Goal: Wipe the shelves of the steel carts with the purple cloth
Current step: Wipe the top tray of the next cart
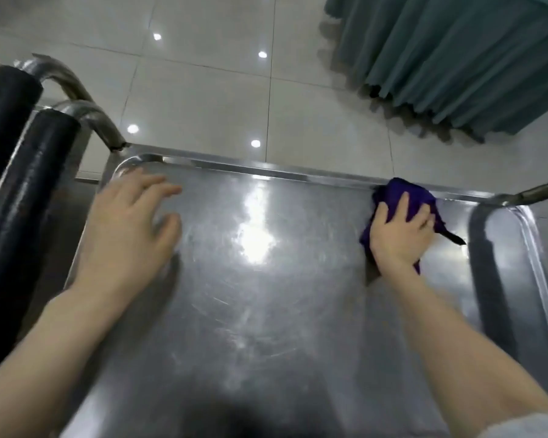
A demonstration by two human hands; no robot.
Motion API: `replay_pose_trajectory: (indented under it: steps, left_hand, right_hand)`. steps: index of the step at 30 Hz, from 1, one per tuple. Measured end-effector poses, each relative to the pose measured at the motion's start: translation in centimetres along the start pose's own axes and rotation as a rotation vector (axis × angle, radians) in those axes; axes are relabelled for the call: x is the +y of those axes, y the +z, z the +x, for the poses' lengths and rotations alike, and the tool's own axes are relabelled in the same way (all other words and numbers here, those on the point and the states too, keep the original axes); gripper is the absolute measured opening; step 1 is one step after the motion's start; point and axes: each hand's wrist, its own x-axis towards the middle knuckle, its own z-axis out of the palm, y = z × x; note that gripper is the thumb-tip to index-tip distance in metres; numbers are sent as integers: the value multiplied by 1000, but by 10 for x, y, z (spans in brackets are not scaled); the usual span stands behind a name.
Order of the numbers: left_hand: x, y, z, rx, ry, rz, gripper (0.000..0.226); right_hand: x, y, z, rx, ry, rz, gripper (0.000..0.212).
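The top shelf of a steel cart [266, 295] fills the lower view, shiny and scratched, with a raised rim. My right hand [399, 232] presses the bunched purple cloth [402, 192] flat against the shelf near its far right corner, close to the far rim. My left hand [130, 222] rests on the shelf near the far left corner, fingers spread, holding nothing.
Two black padded cart handles [19, 172] on steel tubes rise at the left, one belonging to a second cart. A steel tube [541, 189] sticks out at the far right corner. Glossy tiled floor [219, 90] lies beyond, with a teal pleated curtain [456, 52] top right.
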Motion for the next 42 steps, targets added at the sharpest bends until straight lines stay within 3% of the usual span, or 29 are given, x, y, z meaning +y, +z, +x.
replay_pose_trajectory:
  steps: [6, 8, 11, 15, 19, 22, 24, 27, 30, 32, 38, 42]
  left_hand:
    - [81, 70, -4, -104, -69, -125, 32]
    - [97, 80, 3, -83, -108, -125, 33]
    - [114, 90, 14, -56, -150, -128, 32]
    - [153, 114, 21, -78, -52, -138, 27]
    - [206, 151, 13, -264, 59, -213, 31]
    - [238, 177, 6, -366, 109, -207, 39]
    - [254, 189, 4, -347, 124, -206, 38]
    - [268, 200, 3, -255, -18, -244, 37]
    - [268, 203, 3, -169, -189, -251, 39]
    - [266, 203, 0, -159, -195, -194, 34]
    - [279, 204, -32, -364, -51, -45, 42]
    - [291, 202, -57, -381, -42, 38, 47]
  right_hand:
    - [-93, 34, -105, -50, -850, -12, 62]
    - [-96, 32, -108, -106, -960, -26, 69]
    - [-64, 22, -67, -100, -895, 36, 74]
    - [36, 2, 12, -2, -668, 119, 67]
    - [146, -22, 81, -19, -320, 57, 68]
    - [168, -20, 95, 9, -75, 30, 70]
    - [144, -13, 75, 21, -237, -10, 69]
    - [95, 4, 25, -30, -662, 28, 71]
    - [91, 9, 16, -110, -818, 93, 71]
    - [117, 6, 43, -83, -785, 127, 69]
    - [251, -30, 151, 15, -321, 42, 64]
    - [229, -27, 114, -14, -287, 31, 63]
